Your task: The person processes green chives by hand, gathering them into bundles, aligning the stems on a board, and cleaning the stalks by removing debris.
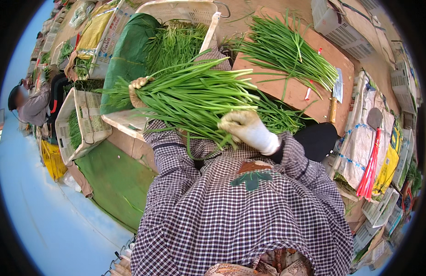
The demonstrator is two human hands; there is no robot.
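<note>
A large loose bunch of Chinese chives (192, 88) lies across in front of me, its pale stem ends pointing right. My left hand (139, 90), in a soiled glove, grips it around the leafy end. At the bunch's near edge, my right hand (249, 129), in a white knit glove, has its fingers closed on a few drooping chive leaves (226, 140). More loose chives (280, 115) lie beyond my right hand, partly under the bunch. On a brown board (264, 84) at the upper right rests another pile of chives (288, 51).
A knife with a wooden handle (333, 108) lies at the board's right edge. A white plastic crate (185, 10) holds chives beside a green cloth (130, 58). Red ties (369, 169) hang over a covered crate (357, 138) at right. Another person (35, 103) sits at far left.
</note>
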